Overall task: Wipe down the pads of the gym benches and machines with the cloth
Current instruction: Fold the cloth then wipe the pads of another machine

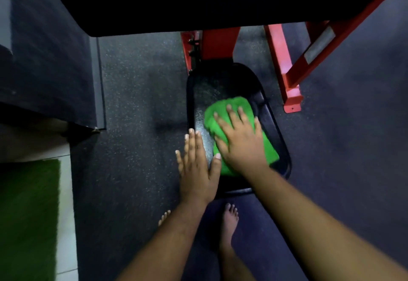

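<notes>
A black padded seat (209,91) of a red-framed gym machine lies below me, narrow at the far end and wider near me. A green cloth (229,108) is spread on its right half. My right hand (240,139) presses flat on the cloth, fingers spread. Along the seat's left edge rests my left hand (198,166), flat with its fingers apart and nothing in it. The bare part of the pad shines.
The machine's red steel frame (284,68) stands beyond and to the right of the seat. A large black pad (198,0) overhangs the top. My bare feet (229,221) are on dark rubber flooring. A dark wall and a green mat (28,214) are at left.
</notes>
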`<state>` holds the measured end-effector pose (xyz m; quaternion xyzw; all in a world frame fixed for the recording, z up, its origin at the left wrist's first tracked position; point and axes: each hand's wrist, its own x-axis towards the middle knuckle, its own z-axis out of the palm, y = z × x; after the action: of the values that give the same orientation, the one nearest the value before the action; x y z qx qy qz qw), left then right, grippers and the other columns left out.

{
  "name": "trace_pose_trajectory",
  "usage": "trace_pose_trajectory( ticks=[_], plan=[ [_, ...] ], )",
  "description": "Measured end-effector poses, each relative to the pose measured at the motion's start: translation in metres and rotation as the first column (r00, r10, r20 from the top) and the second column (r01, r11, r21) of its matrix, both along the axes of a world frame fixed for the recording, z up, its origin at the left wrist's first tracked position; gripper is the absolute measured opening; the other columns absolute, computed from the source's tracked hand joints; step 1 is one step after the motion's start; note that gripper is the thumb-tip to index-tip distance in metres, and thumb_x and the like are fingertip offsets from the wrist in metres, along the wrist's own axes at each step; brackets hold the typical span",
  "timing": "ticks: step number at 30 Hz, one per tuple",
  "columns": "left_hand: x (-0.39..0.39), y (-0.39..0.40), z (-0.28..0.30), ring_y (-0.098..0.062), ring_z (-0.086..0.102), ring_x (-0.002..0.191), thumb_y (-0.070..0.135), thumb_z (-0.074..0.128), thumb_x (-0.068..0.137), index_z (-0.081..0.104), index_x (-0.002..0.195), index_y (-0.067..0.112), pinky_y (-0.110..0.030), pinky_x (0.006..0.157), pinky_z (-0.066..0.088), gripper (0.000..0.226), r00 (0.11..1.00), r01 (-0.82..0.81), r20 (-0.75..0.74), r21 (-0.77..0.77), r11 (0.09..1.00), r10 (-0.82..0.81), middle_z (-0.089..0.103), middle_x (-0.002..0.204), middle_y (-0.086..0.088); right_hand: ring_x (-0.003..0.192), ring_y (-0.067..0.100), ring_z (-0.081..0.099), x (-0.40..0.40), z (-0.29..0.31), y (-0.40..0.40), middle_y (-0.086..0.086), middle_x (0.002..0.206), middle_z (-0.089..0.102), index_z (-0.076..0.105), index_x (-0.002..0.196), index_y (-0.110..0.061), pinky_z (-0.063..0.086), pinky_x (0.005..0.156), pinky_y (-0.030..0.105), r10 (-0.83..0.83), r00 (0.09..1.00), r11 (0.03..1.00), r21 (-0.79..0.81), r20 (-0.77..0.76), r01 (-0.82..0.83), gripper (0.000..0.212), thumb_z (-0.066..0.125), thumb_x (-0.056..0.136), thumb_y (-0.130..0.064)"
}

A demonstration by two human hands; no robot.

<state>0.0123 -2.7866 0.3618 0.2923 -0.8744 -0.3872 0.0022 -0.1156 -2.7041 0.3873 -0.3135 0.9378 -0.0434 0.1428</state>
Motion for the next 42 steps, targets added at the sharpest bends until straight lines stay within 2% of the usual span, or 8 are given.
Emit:
trace_pose_trajectory(
  ticks=[4,12,17,21,26,32,37,42],
  plan=[
    [0.0,-0.01,-0.002,-0.003,-0.009,0.154,0.06,0.016,0.096,-0.004,0.157,0.027,-0.046,0.127,-0.001,0.073,0.998,-0.006,-0.061,0.14,0.99,0.014,-0.004,0.169,0.011,0.155,0.029,0.02,0.04,0.005,0.025,-0.001,0.168,0.024,0.032,0.155,-0.043,0.018,0.118,0.068,0.025,0.999,0.999,0.038,0.043,-0.027,0.063,0.033,0.095,-0.062],
    [0.009,-0.017,-0.007,0.0,-0.001,0.154,0.049,0.027,0.1,-0.002,0.158,0.027,-0.038,0.126,0.002,0.068,0.974,0.002,-0.217,0.306,0.952,0.067,-0.002,0.169,0.012,0.157,0.028,0.006,-0.102,-0.015,-0.121,-0.001,0.169,0.018,0.028,0.156,-0.045,-0.002,0.118,0.071,-0.113,0.992,0.992,0.066,0.052,0.11,0.058,0.037,0.1,-0.057],
    [0.019,-0.034,0.001,-0.007,0.013,0.155,0.053,0.033,0.095,0.003,0.157,0.032,-0.038,0.128,0.015,0.073,0.941,-0.146,-0.175,0.56,0.815,0.29,0.004,0.168,0.01,0.154,0.024,0.021,-0.022,-0.006,-0.078,-0.007,0.162,0.036,0.056,0.14,-0.045,0.01,0.119,0.069,0.333,0.943,0.94,0.07,0.021,-0.334,0.053,0.042,0.089,-0.054],
    [0.043,-0.046,0.023,-0.006,0.007,0.155,0.053,0.033,0.095,0.006,0.161,0.019,-0.012,0.12,0.006,0.08,0.984,-0.153,-0.008,0.495,0.856,0.18,0.004,0.169,0.004,0.152,0.025,0.028,0.05,0.007,-0.018,-0.008,0.16,0.041,0.058,0.138,-0.041,0.014,0.117,0.069,0.463,0.88,0.882,0.044,0.107,-0.469,0.058,0.038,0.084,-0.053],
    [0.07,-0.047,0.056,-0.006,0.004,0.154,0.04,0.038,0.108,0.006,0.162,0.024,-0.022,0.119,0.005,0.065,0.989,-0.031,0.145,0.451,0.892,-0.039,0.002,0.17,0.005,0.146,0.021,0.041,0.093,0.031,0.056,-0.011,0.157,0.044,0.062,0.13,-0.047,0.029,0.115,0.062,0.517,0.831,0.839,0.073,0.205,-0.54,0.051,0.057,0.079,-0.042],
    [0.076,-0.042,0.121,-0.011,0.011,0.155,0.046,0.039,0.106,0.014,0.162,0.02,-0.018,0.114,0.008,0.067,0.95,0.164,0.174,0.433,0.887,-0.261,0.009,0.17,0.002,0.134,0.023,0.055,0.102,0.114,0.082,-0.003,0.149,0.056,0.069,0.127,-0.035,0.041,0.107,0.046,-0.035,0.982,0.995,-0.084,0.186,0.052,0.051,0.045,0.082,-0.04],
    [0.057,-0.011,0.201,-0.013,0.047,0.138,0.055,0.053,0.099,0.045,0.15,0.019,-0.017,0.11,0.034,0.063,0.942,0.207,0.078,0.631,0.748,-0.327,0.051,0.149,0.002,0.138,0.016,0.05,0.134,0.199,0.079,-0.002,0.149,0.055,0.066,0.131,-0.034,0.04,0.113,0.045,-0.272,0.932,0.846,-0.402,0.239,0.35,0.056,0.045,0.079,-0.034],
    [0.052,0.024,0.283,-0.008,0.062,0.104,0.013,0.063,0.099,0.062,0.11,0.028,-0.026,0.096,0.05,0.018,0.92,0.367,-0.154,0.662,0.653,-0.36,0.07,0.107,0.008,0.138,0.008,0.05,0.172,0.268,0.107,0.001,0.148,0.056,0.066,0.135,-0.024,0.04,0.117,0.035,-0.304,0.897,0.656,-0.612,0.321,0.441,0.053,0.056,0.085,-0.009]
  ],
)
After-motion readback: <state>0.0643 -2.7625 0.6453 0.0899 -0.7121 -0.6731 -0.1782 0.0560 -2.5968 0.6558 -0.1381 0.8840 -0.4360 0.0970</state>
